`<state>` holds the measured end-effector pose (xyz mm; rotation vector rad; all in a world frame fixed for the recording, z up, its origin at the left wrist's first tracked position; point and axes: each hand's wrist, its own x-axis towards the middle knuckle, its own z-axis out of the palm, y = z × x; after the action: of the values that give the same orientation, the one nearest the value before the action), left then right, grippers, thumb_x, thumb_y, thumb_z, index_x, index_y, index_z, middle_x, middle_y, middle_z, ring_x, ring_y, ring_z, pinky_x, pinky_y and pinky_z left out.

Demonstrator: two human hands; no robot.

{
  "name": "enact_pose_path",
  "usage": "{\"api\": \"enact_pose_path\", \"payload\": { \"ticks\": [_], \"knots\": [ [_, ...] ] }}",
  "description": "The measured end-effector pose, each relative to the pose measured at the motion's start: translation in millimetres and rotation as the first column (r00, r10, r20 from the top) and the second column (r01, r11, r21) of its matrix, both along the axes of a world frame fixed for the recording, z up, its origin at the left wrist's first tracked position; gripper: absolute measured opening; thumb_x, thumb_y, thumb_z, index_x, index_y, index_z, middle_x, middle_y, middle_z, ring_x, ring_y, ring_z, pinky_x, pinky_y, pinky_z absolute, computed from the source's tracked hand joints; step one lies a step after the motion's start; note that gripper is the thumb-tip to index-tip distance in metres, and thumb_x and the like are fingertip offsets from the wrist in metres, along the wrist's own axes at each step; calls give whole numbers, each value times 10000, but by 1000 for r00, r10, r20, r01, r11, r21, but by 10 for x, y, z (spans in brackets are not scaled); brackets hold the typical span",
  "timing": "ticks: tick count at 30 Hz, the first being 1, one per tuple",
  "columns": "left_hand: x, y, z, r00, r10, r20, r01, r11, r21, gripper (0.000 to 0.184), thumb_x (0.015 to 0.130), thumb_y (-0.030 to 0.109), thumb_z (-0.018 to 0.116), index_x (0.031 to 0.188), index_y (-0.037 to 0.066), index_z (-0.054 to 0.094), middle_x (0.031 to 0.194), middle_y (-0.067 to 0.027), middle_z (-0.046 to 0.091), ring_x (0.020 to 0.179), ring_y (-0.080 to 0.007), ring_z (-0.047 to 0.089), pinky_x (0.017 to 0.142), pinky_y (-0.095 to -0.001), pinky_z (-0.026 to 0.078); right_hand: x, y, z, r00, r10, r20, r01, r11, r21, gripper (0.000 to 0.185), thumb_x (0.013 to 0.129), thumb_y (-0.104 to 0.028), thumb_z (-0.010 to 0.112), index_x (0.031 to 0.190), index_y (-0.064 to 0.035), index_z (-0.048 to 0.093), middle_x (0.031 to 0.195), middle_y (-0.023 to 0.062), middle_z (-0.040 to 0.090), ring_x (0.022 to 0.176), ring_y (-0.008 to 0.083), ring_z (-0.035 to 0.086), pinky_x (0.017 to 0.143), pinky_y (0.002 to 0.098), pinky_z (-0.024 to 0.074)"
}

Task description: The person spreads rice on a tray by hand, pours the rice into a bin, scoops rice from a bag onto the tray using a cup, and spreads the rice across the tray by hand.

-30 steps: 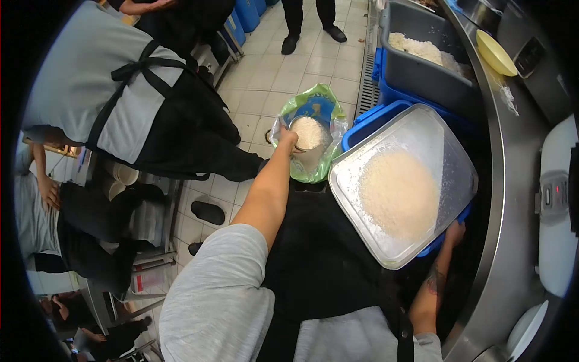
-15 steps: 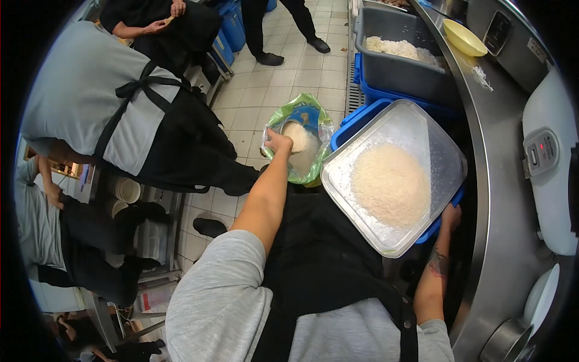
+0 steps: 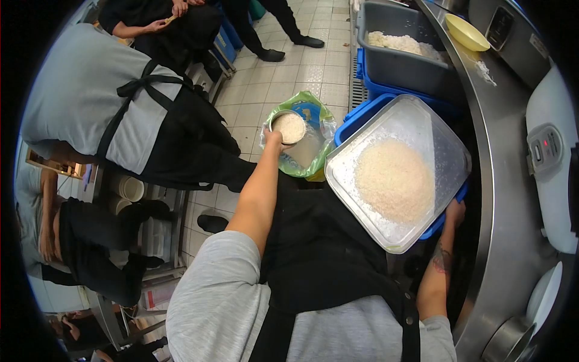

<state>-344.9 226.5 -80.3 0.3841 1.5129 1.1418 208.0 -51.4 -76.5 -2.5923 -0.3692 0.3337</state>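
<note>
A round metal cup (image 3: 289,128) full of white rice is in my left hand (image 3: 275,140), over the mouth of a green-edged plastic bag (image 3: 313,164) with more rice inside. My right hand (image 3: 455,212) is at the lower right side of a blue bin (image 3: 369,114), its fingers closed by the rim and partly hidden. Across that bin lies a shallow clear-rimmed tray (image 3: 362,224) with a heap of rice (image 3: 395,180) in it.
A grey tub (image 3: 410,72) of rice stands beyond the tray. Along the right runs a steel counter (image 3: 503,151) with a yellow bowl (image 3: 467,33) and a white rice cooker (image 3: 552,157). A co-worker (image 3: 90,96) bends at the left; others stand around.
My left hand has raised the metal cup from the rice in the bag, and the cup is now level and full. My right hand stays at the bin.
</note>
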Motion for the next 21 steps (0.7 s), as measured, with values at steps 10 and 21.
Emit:
{"api": "enact_pose_path", "payload": {
  "ticks": [10, 21],
  "knots": [
    [613, -393, 913, 817, -368, 445, 397, 917, 30, 605, 763, -128, 321, 1364, -65, 301, 1311, -306, 425, 1106, -499, 534, 871, -521, 562, 234, 8, -485, 986, -1, 166, 13, 997, -71, 527, 766, -443, 546, 1199, -154, 627, 1227, 170, 603, 1110, 393, 575, 928, 476, 459],
    [2559, -1143, 1125, 621, 24, -783, 716, 389, 580, 840, 650, -164, 412, 1441, 93, 302, 1305, -291, 309, 1204, -453, 386, 1062, -434, 306, -57, 23, -106, 982, -27, 189, 4, 992, 123, 530, 770, -434, 559, 1225, -168, 609, 1253, 154, 589, 1164, 374, 540, 971, 483, 422]
  ]
}}
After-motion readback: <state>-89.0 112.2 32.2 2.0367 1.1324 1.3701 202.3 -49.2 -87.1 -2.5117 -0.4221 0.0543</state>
